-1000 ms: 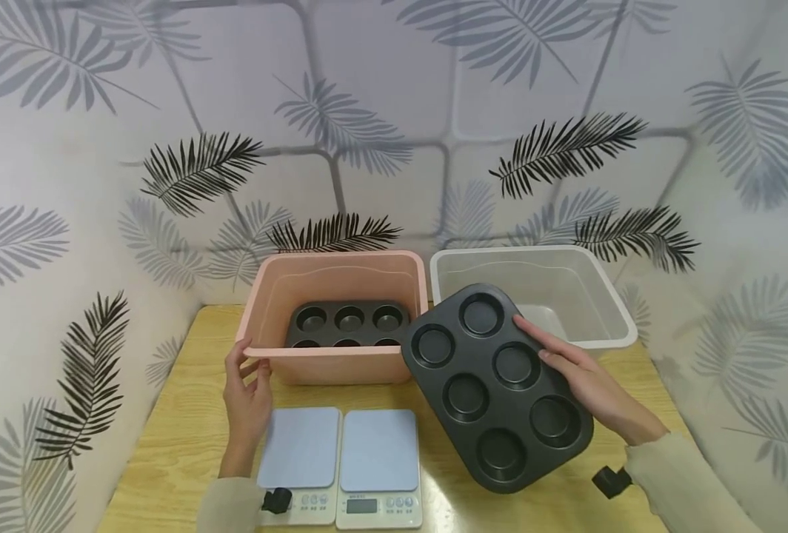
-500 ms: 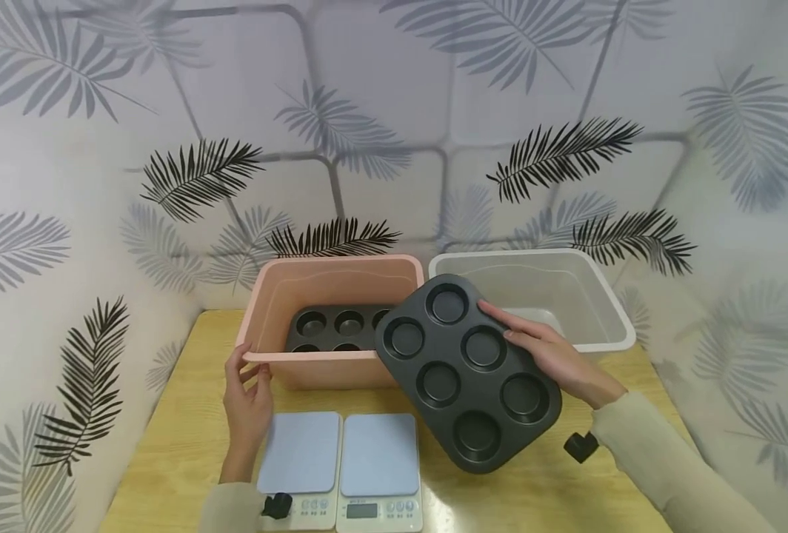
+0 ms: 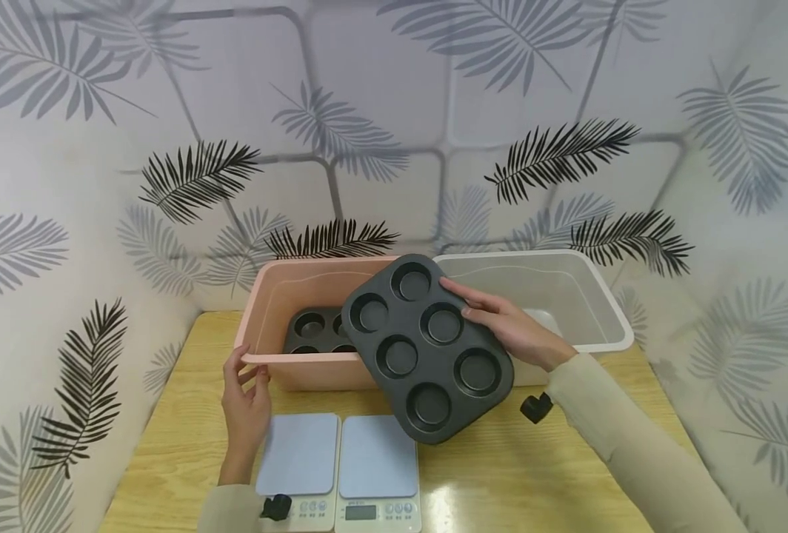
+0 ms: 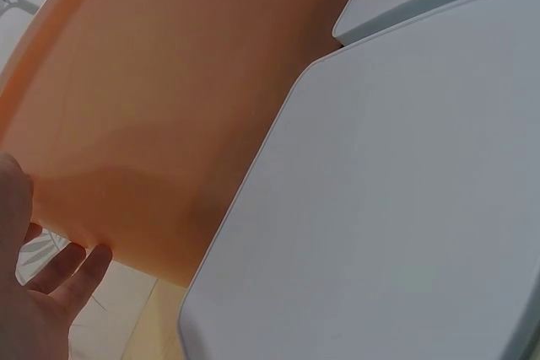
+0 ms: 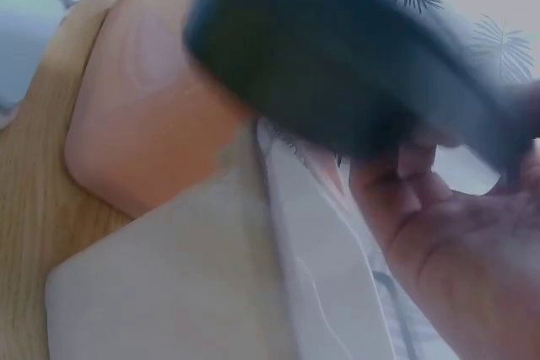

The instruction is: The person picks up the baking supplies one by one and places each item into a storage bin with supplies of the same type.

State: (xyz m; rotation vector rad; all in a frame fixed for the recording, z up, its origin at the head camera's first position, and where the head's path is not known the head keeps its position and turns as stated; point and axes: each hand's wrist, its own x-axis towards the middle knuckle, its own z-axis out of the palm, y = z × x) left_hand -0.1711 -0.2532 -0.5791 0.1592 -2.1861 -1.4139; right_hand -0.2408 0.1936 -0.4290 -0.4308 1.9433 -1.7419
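My right hand (image 3: 510, 326) grips a dark muffin tin (image 3: 421, 403) by its right edge, thumb on top and the other fingers underneath. The tin is tilted and overlaps the right part of the pink bin (image 3: 314, 369) in the head view. In the right wrist view the tin (image 5: 295, 56) is blurred, with the hand (image 5: 456, 233) under its edge. My left hand (image 3: 246, 403) holds the front left corner of the pink bin's rim; the left wrist view has its fingertips (image 4: 97, 259) against the bin wall (image 4: 169, 107). Another dark muffin tin (image 3: 309, 326) lies inside the pink bin, partly hidden.
A white bin (image 3: 607, 346) stands right of the pink one. In front of the pink bin, two kitchen scales with pale platforms, a left scale (image 3: 301, 453) and a right scale (image 3: 377, 459), sit side by side on the wooden table (image 3: 534, 474). A leaf-patterned curtain (image 3: 394, 111) hangs behind.
My right hand has carried the muffin tin leftward and slightly up, from in front of the white bin to over the pink bin's right side. The left hand stays at the pink bin's corner.
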